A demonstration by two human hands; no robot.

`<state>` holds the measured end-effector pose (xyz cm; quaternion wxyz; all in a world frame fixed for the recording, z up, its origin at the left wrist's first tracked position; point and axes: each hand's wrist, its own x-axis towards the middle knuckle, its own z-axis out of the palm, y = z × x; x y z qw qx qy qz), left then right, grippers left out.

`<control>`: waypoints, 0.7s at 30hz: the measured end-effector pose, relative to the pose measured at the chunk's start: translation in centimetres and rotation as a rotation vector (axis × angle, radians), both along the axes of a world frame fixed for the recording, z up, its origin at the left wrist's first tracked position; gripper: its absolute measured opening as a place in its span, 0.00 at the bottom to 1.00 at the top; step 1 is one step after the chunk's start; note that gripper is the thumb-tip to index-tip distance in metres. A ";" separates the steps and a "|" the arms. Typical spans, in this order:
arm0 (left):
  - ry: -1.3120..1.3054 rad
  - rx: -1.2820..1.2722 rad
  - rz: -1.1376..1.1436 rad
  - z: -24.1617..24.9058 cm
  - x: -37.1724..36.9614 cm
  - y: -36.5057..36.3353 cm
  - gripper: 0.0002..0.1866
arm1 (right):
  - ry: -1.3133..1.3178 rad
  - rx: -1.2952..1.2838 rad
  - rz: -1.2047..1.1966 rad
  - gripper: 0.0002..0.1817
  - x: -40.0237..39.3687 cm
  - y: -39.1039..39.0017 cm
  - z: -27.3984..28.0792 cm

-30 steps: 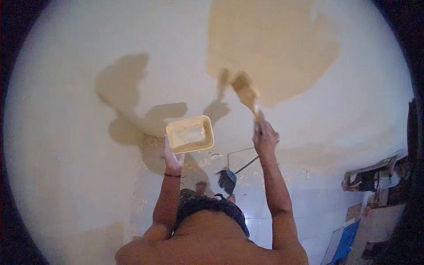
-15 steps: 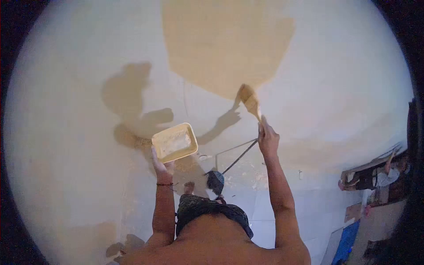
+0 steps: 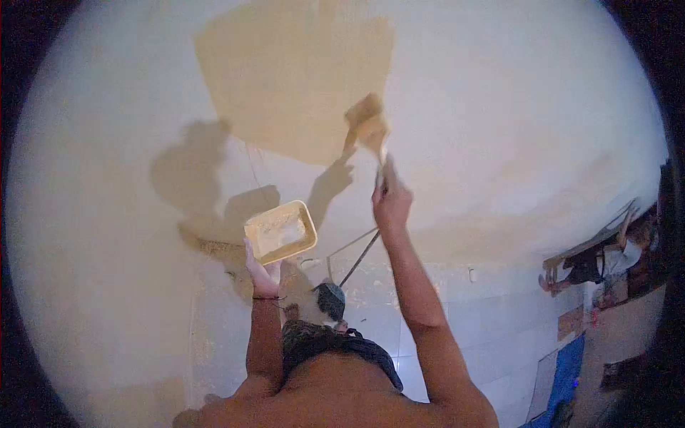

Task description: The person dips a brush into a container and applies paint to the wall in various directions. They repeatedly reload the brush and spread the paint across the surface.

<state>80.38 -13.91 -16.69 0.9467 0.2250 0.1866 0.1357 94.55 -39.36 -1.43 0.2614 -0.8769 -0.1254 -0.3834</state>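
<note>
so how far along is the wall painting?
Done: one tan patch covers the upper middle of the wall. In hand: the right hand holds the brush at the patch's lower right edge; the left hand holds the paint tray up. Left: most of the wall around the patch is bare and pale, so it's early.

No readable text, label, brand, number or sign is showing anywhere: the tray (image 3: 280, 232), the brush (image 3: 367, 128) and the painted wall (image 3: 499, 107) are all appearing unmarked.
</note>
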 end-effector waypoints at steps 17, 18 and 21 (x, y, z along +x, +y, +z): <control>0.000 0.042 0.035 11.8 -1.7 -2.5 0.32 | 0.296 0.199 -0.043 0.22 -3.1 -4.3 4.2; 0.016 0.062 0.024 12.6 -1.8 -2.6 0.32 | 0.406 0.121 -0.042 0.22 -3.8 -4.4 3.3; -0.004 0.120 0.046 13.9 -2.1 -2.8 0.32 | 0.246 0.251 -0.001 0.21 -5.5 -4.9 4.2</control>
